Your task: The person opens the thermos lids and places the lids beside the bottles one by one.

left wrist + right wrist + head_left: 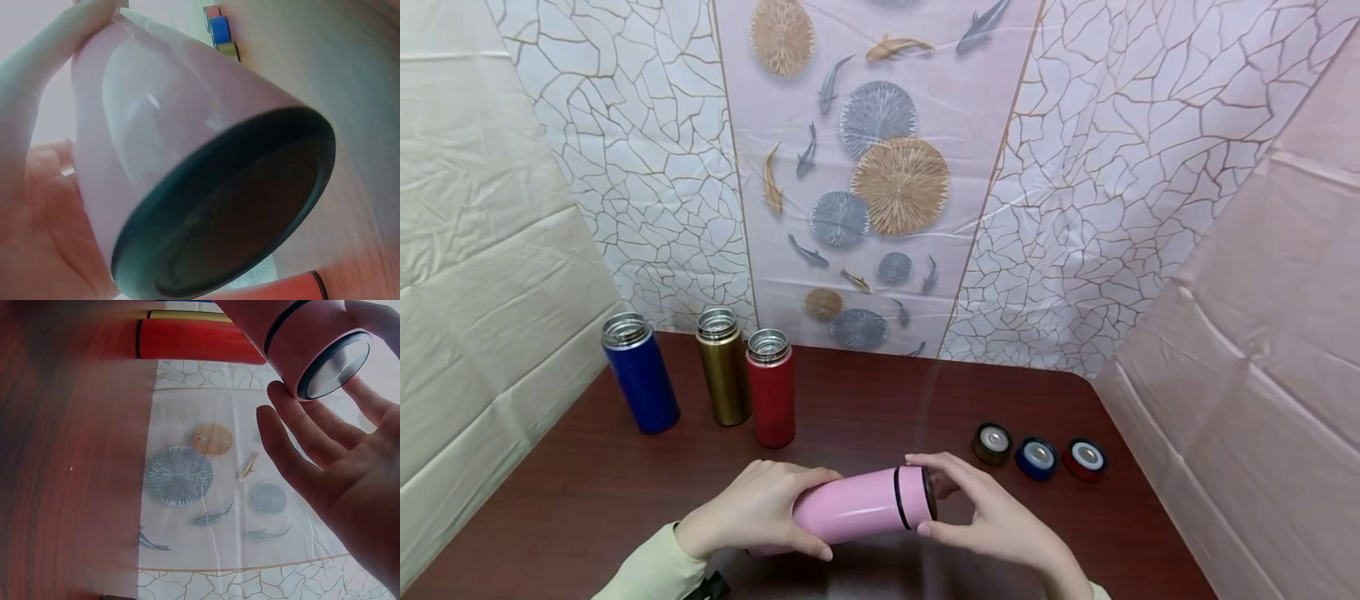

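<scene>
A pink thermos bottle (853, 508) lies nearly level above the near part of the table, its capped end toward the right. My left hand (760, 508) grips its body, thumb on the near side and fingers over the far side. In the left wrist view the dark round base (244, 206) faces the camera. At the other end, the pink cap (915, 498) is on the bottle, below a black ring. The right hand (992, 517) holds this cap between thumb and fingertips, its palm apart from the cap's silvery top (339, 367).
Uncapped blue (643, 383), gold (725, 375) and red (771, 396) bottles stand upright at the back left. Gold (992, 442), blue (1037, 457) and red (1084, 459) caps lie in a row on the right. Patterned cloth (865, 275) hangs behind the dark red table (865, 392).
</scene>
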`<state>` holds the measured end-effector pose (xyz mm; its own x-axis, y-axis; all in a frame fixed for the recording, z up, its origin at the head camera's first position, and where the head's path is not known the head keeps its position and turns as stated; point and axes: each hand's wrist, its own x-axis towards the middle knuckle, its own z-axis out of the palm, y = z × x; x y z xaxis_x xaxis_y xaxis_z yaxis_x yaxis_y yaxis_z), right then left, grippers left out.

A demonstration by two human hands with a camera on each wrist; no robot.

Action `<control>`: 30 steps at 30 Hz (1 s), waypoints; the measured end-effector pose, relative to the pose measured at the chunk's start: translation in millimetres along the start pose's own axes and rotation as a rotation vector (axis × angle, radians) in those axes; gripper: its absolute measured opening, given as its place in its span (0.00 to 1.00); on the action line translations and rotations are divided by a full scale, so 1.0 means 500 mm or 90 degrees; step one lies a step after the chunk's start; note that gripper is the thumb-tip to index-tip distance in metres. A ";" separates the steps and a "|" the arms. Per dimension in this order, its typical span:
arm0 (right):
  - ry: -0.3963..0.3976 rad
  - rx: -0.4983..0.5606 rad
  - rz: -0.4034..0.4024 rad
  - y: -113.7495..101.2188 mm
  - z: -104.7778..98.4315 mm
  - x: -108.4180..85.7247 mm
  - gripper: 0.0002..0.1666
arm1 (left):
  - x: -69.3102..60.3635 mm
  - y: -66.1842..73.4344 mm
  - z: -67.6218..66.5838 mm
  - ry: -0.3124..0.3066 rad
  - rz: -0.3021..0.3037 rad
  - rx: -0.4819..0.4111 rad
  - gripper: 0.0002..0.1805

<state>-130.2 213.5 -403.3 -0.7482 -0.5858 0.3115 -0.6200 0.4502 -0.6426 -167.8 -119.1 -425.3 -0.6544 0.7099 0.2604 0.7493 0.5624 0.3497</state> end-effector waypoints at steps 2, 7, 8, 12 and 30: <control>0.000 -0.001 -0.016 0.000 0.001 0.000 0.38 | 0.000 0.000 0.000 0.000 -0.001 0.005 0.40; -0.003 -0.003 -0.002 0.003 0.002 -0.001 0.38 | 0.000 0.001 0.001 -0.002 0.000 0.001 0.39; -0.004 0.004 0.001 0.004 0.001 -0.001 0.38 | 0.000 0.001 0.001 -0.004 -0.001 -0.001 0.40; -0.006 0.028 0.019 0.010 0.001 -0.001 0.36 | -0.001 0.002 0.000 -0.006 -0.005 -0.003 0.40; -0.020 0.013 0.034 0.007 0.002 -0.013 0.38 | 0.000 0.004 0.001 -0.004 0.003 0.007 0.39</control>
<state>-127.1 218.1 -408.2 -0.7724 -0.5818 0.2547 -0.5738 0.4675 -0.6724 -166.4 -118.0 -425.2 -0.6507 0.7146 0.2566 0.7531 0.5642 0.3384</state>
